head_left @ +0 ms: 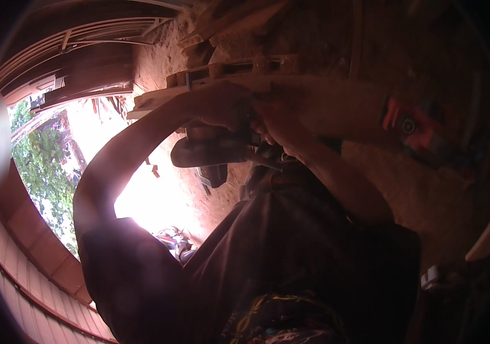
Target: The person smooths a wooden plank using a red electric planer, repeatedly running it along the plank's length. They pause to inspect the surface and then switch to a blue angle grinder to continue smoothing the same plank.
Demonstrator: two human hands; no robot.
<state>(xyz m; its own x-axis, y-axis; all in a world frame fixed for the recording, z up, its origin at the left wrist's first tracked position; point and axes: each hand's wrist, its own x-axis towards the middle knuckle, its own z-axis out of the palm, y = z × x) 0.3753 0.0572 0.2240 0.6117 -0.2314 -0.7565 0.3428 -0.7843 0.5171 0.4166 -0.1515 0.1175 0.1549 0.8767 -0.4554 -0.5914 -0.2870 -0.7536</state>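
My two hands meet in deep shadow near the wooden piece in front of me. My left hand [225,106] reaches in from the left with its arm bent, its fingers curling toward a dark spot between the hands. Beside it, my right hand [270,127] has bent fingers closed around something dark that I cannot make out. A long pale wooden board [325,103] runs from side to side beneath and beyond the hands. Just below my left hand is a dark, rounded, elongated shape [210,152]; its kind is too dim to tell.
A red and black machine [410,123] with a round dark part lies to the right. Stacked timber [233,26] fills the far side. Strong sunlight enters at the left, where part of a motorcycle [177,243] shows. A pale wooden piece [485,235] lies far right.
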